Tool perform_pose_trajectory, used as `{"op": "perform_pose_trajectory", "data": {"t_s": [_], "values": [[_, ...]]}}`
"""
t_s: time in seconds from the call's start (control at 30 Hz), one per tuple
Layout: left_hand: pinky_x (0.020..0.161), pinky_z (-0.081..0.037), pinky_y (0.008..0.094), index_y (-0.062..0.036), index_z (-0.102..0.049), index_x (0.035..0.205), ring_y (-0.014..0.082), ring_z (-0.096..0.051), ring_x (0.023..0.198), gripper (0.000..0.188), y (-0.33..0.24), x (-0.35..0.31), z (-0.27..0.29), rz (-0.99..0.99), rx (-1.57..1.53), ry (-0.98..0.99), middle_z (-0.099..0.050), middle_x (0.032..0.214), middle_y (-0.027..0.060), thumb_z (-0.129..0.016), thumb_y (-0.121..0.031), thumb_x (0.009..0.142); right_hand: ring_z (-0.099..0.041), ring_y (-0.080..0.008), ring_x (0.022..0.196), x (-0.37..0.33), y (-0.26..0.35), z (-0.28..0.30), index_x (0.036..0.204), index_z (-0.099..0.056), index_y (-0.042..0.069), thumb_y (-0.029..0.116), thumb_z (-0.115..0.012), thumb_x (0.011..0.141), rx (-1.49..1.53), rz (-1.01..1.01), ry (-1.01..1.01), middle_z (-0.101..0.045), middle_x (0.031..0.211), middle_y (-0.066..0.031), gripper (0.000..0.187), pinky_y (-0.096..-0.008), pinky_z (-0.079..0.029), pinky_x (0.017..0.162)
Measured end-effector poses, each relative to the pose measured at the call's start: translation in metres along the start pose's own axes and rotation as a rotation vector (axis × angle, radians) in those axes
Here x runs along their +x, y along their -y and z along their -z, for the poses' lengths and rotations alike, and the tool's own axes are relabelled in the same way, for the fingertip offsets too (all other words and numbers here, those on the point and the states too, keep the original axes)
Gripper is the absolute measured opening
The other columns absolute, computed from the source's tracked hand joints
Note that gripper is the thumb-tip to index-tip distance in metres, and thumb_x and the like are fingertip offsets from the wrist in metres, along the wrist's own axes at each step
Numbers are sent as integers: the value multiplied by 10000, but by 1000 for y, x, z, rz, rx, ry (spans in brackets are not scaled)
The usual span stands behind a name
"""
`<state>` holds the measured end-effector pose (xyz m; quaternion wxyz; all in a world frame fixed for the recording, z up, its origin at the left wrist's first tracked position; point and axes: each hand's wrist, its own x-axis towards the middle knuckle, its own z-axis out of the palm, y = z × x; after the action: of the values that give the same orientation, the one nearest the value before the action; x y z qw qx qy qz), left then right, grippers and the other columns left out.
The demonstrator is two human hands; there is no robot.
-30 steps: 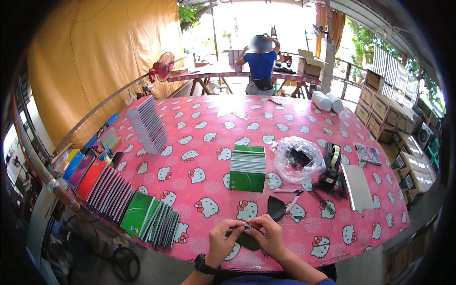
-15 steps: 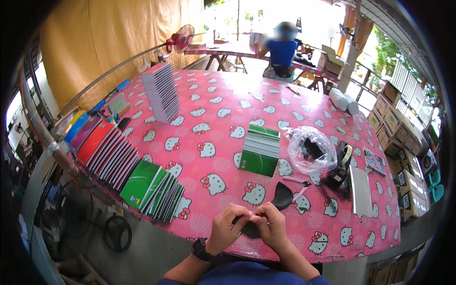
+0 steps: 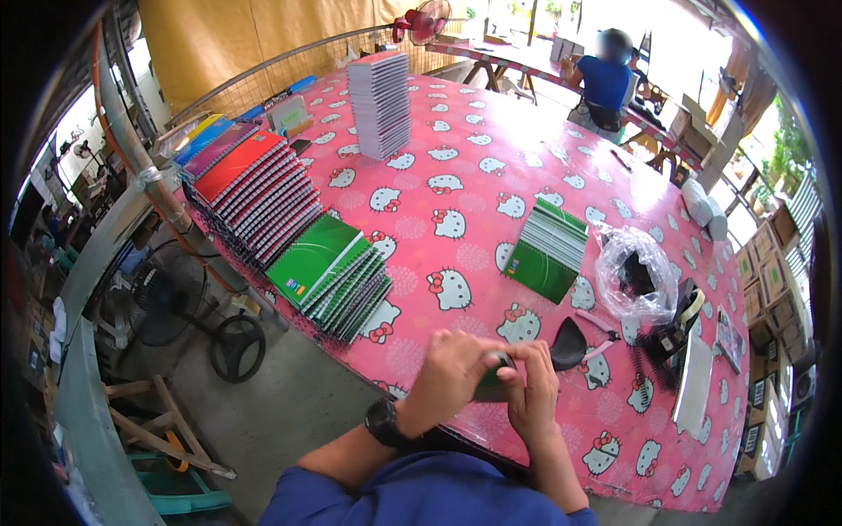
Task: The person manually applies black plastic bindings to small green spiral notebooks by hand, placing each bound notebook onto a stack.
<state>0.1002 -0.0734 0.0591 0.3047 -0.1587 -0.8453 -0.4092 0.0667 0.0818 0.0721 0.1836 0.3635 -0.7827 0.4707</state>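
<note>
Both my hands meet close to my body at the table's near edge. Between them is a dark green notebook (image 3: 491,387), mostly covered by my fingers and seen at a steep angle. My left hand (image 3: 447,379), with a black watch at its wrist, grips it from the left. Thumb and fingers of my right hand (image 3: 531,386) pinch its upper edge. Just right of my hands lie a black curved pad (image 3: 568,344) and pink-handled pliers (image 3: 602,331). Farther off sits a small pile of green notebooks (image 3: 545,261).
Along the left edge run stacked green spiral notebooks (image 3: 317,259) and red ones (image 3: 246,167). A tall notebook stack (image 3: 379,110) stands behind. To the right are a clear plastic bag (image 3: 614,279), a tape dispenser (image 3: 680,323) and black coils (image 3: 642,386). Another person (image 3: 605,81) sits beyond.
My view has swung left, so the table's things appear farther right. My hands have stayed together on the green notebook, whose green surface now shows more between the fingers.
</note>
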Motion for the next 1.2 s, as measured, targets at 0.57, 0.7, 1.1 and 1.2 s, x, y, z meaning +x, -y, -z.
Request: {"op": "perform_pose_trajectory", "data": {"t_s": [0.57, 0.7, 1.1, 1.2], "values": [[931, -328, 447, -98, -612, 915, 247, -517, 1064, 150, 114, 150, 130, -362, 743, 230, -597, 990, 71, -555, -95, 776, -554, -244, 933, -82, -111, 78, 912, -639, 16, 35, -646, 805, -291, -391, -253, -643, 974, -107, 108, -332, -452, 801], [823, -428, 399, -86, -641, 849, 261, -579, 915, 129, 76, 185, 52, -528, 568, 281, -624, 878, 68, -590, -23, 748, -566, -247, 861, -79, -123, 72, 906, -650, 28, 21, -658, 789, -222, -457, -347, -655, 896, -96, 117, -341, -451, 763], [789, -493, 365, -72, -639, 933, 248, -599, 888, 230, 138, 183, -165, -533, 238, 435, -607, 876, 75, -707, -133, 722, -557, -220, 761, -97, -134, 99, 878, -662, 32, 23, -625, 803, -246, -566, -520, -632, 821, -99, 84, -287, -435, 627], [727, -501, 348, -61, -648, 911, 232, -613, 819, 213, 125, 178, -142, -472, 268, 354, -606, 829, 77, -713, -92, 711, -570, -261, 785, -99, -151, 126, 867, -662, 29, 48, -636, 787, -453, -483, -551, -634, 828, -116, 86, -333, -450, 682]]}}
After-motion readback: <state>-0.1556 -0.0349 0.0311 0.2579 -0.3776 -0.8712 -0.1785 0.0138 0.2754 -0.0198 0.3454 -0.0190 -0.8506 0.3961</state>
